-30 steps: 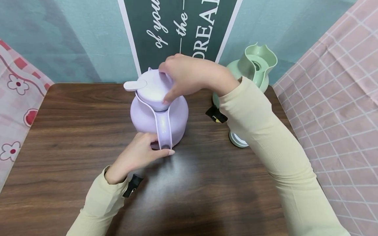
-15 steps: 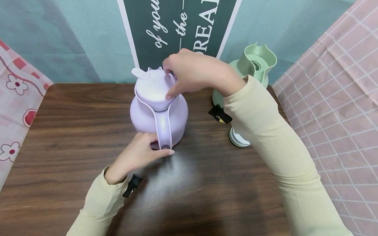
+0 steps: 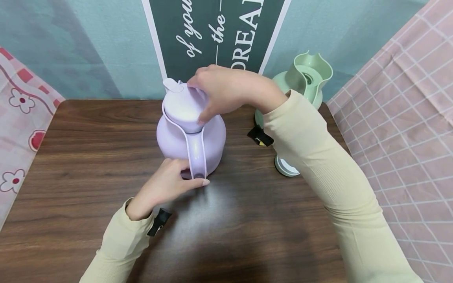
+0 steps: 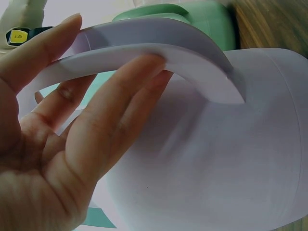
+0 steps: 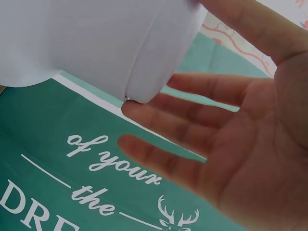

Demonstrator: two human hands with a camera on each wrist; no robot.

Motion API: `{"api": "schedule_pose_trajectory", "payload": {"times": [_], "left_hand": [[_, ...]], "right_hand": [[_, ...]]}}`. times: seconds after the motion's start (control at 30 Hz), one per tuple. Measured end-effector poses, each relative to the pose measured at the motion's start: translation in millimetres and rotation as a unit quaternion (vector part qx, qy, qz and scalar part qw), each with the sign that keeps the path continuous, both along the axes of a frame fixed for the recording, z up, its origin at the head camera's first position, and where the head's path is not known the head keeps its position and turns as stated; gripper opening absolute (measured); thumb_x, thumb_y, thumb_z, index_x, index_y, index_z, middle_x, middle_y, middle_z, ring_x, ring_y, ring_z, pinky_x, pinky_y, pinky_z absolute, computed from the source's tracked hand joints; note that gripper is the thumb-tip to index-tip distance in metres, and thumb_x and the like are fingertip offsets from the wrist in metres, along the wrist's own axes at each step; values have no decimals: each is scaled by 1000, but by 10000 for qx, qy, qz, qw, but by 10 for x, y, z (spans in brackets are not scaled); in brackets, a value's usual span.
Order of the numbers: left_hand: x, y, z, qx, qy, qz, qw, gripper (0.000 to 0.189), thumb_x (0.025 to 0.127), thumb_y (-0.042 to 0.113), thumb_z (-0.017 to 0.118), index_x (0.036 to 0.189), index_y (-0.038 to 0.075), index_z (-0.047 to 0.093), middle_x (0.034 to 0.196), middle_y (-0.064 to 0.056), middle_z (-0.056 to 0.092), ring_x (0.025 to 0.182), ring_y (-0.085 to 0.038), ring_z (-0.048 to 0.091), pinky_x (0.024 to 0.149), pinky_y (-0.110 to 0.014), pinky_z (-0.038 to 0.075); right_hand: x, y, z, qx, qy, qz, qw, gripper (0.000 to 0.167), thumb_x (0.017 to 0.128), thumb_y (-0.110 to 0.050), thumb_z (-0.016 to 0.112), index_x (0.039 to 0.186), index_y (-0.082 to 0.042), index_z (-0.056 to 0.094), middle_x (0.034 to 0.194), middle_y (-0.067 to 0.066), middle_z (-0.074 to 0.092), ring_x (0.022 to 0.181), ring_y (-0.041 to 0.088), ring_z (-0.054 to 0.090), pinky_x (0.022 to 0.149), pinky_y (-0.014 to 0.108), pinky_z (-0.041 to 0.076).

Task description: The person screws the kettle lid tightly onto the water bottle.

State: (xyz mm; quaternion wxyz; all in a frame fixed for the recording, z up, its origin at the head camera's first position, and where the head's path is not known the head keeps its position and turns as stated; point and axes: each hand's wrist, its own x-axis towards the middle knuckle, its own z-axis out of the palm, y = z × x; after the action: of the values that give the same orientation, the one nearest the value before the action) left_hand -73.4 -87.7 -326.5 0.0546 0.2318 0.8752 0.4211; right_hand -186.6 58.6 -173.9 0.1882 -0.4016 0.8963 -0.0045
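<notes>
A lavender thermos jug [image 3: 214, 143] stands upright on the wooden table. Its round lid [image 3: 185, 108] sits in the jug's mouth, with a small tab [image 3: 172, 84] pointing to the back left. My right hand [image 3: 226, 88] grips the lid from its right side, thumb at the front and fingers behind; in the right wrist view some fingers [image 5: 149, 113] touch the rim from below and one stands apart. Down at the jug's handle [image 3: 196, 155], my left hand [image 3: 166, 184] holds the lower part, with the thumb across the near side and fingers inside the loop.
A green jug [image 3: 313, 92] of similar shape stands at the back right, partly behind my right forearm. In front of it a round white-and-green object [image 3: 284, 168] is half hidden by the sleeve. A dark green lettered banner [image 3: 209, 35] hangs behind the table [image 3: 106, 133].
The lid has turned clockwise seen from above: its tab swung from the left toward the back. My right hand moved slightly right, then back along the lid. The left hand stayed put.
</notes>
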Motion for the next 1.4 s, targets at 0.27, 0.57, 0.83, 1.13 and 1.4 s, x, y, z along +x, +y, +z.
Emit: {"api": "schedule_pose_trajectory", "payload": {"times": [0.27,0.57,0.83,1.13,1.4], "left_hand": [[-3,0,6,20,-44,-28,10000,15,74,19,75,69,13,62,62,9,54,59,-7,47,57,-26,41],[-1,-5,1,-40,85,23,10000,16,73,20,76,68,13,62,62,9,55,59,-7,49,57,-27,42],[-5,-4,1,2,113,-36,9999,15,73,19,76,69,13,63,62,9,55,59,-7,49,57,-27,42],[-5,-1,5,4,62,-24,10000,16,73,19,76,69,13,62,62,9,55,59,-7,48,57,-26,41],[-2,4,4,-29,-16,-12,10000,15,73,20,75,69,13,62,63,9,56,59,-7,49,57,-26,42]], "right_hand": [[45,-25,-1,30,224,-472,9986,55,75,-40,71,108,1,58,97,10,49,95,25,41,78,35,35],[-9,30,12,-121,59,-261,9996,59,75,-35,73,120,-1,54,108,9,54,100,24,43,85,35,34],[-57,38,-27,-233,-149,-137,9995,72,75,-35,73,131,-1,44,127,7,49,113,24,41,94,34,32],[29,-22,-80,-293,412,-303,9983,53,74,-42,71,103,0,57,93,8,51,88,23,43,74,34,36],[72,-18,-55,-67,497,-507,9975,59,76,-47,68,108,0,55,97,9,51,93,24,44,78,35,38]]}}
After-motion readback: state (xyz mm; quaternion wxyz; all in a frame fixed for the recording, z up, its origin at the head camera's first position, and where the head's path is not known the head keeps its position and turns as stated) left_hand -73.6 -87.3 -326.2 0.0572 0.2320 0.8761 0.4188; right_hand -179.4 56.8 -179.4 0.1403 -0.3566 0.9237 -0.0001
